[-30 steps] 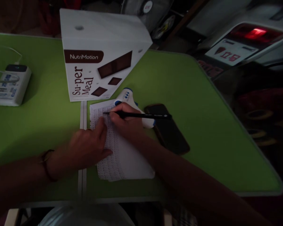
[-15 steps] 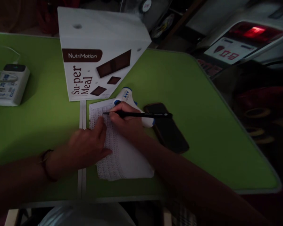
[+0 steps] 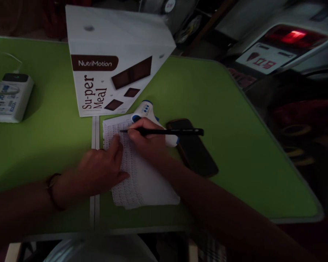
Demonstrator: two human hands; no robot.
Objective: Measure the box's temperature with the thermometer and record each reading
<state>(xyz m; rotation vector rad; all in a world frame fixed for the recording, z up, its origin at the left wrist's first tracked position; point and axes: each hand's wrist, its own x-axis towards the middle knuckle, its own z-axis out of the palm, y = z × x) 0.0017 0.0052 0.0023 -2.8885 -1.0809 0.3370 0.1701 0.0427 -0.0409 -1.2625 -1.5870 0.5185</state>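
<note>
A tall white box (image 3: 98, 43) stands at the far edge of the worktop (image 3: 243, 145) and hides part of that edge. Just on its near side, between it and the near edge, lies the written sheet (image 3: 158, 189). The right hand (image 3: 151, 143) grasps a black pen (image 3: 177, 132), its tip at the sheet's upper part. The left hand (image 3: 102, 169) is palm down with the index fingertip on the sheet, thumb spread, grasping nothing that shows.

A white-and-blue handheld device (image 3: 144, 111) crowds the right hand, which covers its middle; a dark phone (image 3: 200, 156) lies beyond it toward the right edge, partly crossed by the pen in this view. Near the left edge sits a white block (image 3: 11, 100) with a cable (image 3: 18, 60) at its far end. Past the right far corner, an appliance (image 3: 295, 36) glows red.

The box reads "NutriMotion" on a brown band and "Su-per Meal" in brown letters (turned sideways, running upward). The sheet's rows of small marks, the block's blue print and the appliance's red characters are too dim or fine to read.
</note>
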